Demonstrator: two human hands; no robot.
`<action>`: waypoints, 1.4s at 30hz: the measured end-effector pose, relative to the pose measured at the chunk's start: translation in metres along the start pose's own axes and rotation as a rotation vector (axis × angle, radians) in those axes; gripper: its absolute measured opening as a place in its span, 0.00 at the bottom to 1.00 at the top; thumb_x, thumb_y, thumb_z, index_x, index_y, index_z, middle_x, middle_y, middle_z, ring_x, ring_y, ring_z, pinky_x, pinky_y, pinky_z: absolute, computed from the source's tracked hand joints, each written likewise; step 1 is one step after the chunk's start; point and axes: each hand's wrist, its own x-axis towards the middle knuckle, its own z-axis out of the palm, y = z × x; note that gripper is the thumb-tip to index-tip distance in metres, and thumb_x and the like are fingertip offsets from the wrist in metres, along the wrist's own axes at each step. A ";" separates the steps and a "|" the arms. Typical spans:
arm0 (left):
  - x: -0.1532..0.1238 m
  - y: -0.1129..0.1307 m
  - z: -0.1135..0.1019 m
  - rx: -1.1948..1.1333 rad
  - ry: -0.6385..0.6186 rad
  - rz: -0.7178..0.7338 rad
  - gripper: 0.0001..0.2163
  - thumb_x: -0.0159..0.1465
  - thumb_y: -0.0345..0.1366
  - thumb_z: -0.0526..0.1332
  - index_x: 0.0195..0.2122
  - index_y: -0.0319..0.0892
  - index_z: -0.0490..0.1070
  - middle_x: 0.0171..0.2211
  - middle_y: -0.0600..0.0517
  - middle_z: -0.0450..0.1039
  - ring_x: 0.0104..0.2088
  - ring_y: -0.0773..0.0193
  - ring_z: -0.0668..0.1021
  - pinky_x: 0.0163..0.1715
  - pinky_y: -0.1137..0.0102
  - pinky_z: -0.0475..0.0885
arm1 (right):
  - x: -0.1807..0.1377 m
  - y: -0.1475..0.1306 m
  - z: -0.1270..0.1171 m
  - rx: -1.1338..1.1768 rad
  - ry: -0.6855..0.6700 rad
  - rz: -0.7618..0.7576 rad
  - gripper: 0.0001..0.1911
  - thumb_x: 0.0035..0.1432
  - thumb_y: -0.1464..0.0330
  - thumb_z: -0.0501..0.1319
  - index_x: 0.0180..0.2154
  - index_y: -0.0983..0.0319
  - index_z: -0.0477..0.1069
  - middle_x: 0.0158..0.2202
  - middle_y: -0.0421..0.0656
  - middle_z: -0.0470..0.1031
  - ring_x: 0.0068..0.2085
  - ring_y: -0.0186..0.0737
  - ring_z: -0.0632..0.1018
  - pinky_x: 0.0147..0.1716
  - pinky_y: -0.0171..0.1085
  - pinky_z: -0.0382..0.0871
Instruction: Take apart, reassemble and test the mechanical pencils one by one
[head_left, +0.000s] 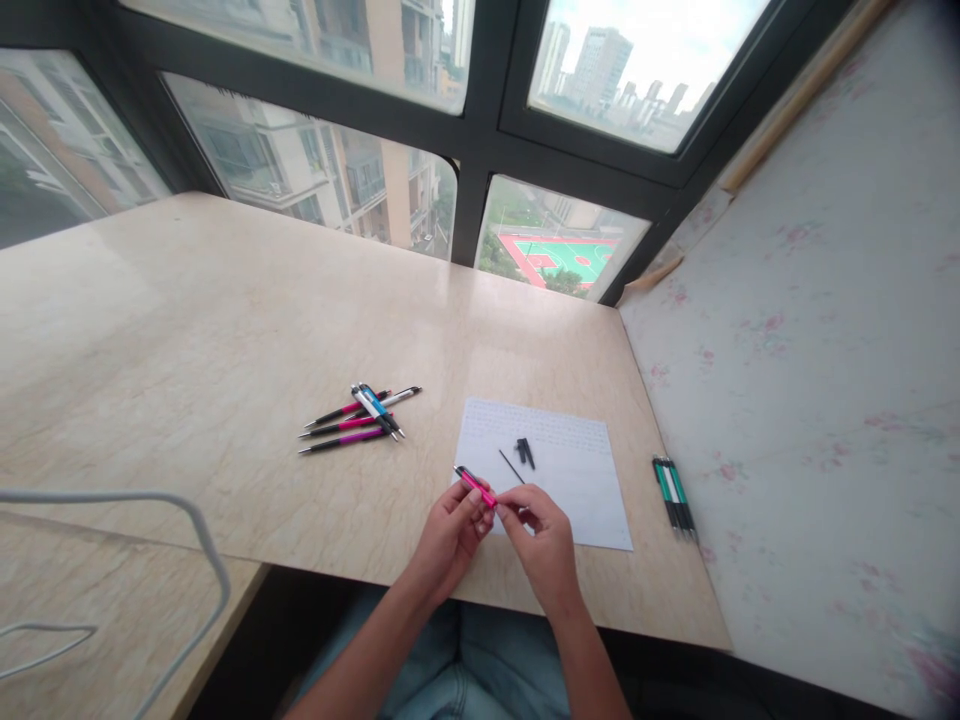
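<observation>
My left hand (452, 530) is closed around a pink pen (474, 485), whose black tip points up and to the left. My right hand (541, 530) pinches at the pen's near end, fingers curled; what it holds there is too small to make out. Both hands hover over the near left corner of a white sheet of paper (577, 480). On the sheet lie a thin black refill (511, 466) and small black pen parts (525, 452).
A pile of several pink, blue and white pens (360, 415) lies left of the sheet on the beige marble tabletop (187, 330). Green and black pens (673, 495) lie by the right wall. A white wire frame (202, 540) stands at the near left. Windows run behind.
</observation>
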 end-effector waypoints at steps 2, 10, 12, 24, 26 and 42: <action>0.000 0.001 -0.001 0.003 0.000 -0.005 0.09 0.57 0.35 0.69 0.37 0.37 0.75 0.30 0.51 0.74 0.27 0.72 0.73 0.30 0.77 0.69 | 0.001 0.007 -0.003 -0.075 0.022 -0.003 0.08 0.61 0.66 0.59 0.34 0.60 0.77 0.34 0.44 0.77 0.35 0.39 0.77 0.30 0.34 0.71; 0.000 0.000 -0.002 -0.024 -0.015 -0.014 0.10 0.58 0.36 0.69 0.38 0.38 0.74 0.32 0.50 0.75 0.27 0.73 0.73 0.29 0.78 0.69 | 0.012 0.045 -0.019 -0.640 0.079 0.058 0.11 0.60 0.67 0.57 0.41 0.61 0.75 0.39 0.47 0.75 0.34 0.42 0.75 0.36 0.40 0.70; 0.000 0.000 -0.002 -0.027 -0.021 -0.010 0.10 0.58 0.36 0.69 0.38 0.38 0.74 0.32 0.50 0.75 0.28 0.73 0.73 0.29 0.78 0.69 | 0.015 0.048 -0.017 -0.701 0.070 0.061 0.10 0.61 0.68 0.55 0.38 0.60 0.74 0.39 0.47 0.74 0.37 0.44 0.75 0.36 0.39 0.69; -0.001 0.000 0.000 -0.063 0.005 0.026 0.07 0.60 0.33 0.68 0.38 0.38 0.74 0.33 0.50 0.74 0.28 0.72 0.74 0.29 0.78 0.69 | -0.017 0.031 -0.056 -0.220 0.014 0.171 0.12 0.61 0.60 0.58 0.37 0.62 0.74 0.35 0.46 0.77 0.36 0.43 0.77 0.32 0.36 0.72; 0.000 -0.001 -0.001 -0.058 0.026 0.028 0.09 0.58 0.33 0.69 0.38 0.38 0.75 0.34 0.49 0.75 0.29 0.72 0.74 0.29 0.78 0.70 | -0.024 0.024 -0.067 -0.205 0.006 0.146 0.11 0.61 0.61 0.59 0.37 0.61 0.75 0.36 0.46 0.77 0.37 0.43 0.78 0.35 0.37 0.72; -0.003 -0.004 0.004 0.146 -0.036 0.080 0.09 0.57 0.34 0.70 0.37 0.39 0.75 0.35 0.48 0.77 0.32 0.68 0.76 0.35 0.72 0.70 | -0.019 -0.003 -0.046 -0.292 -0.026 -0.076 0.09 0.62 0.69 0.57 0.39 0.60 0.76 0.32 0.43 0.77 0.32 0.39 0.77 0.34 0.36 0.71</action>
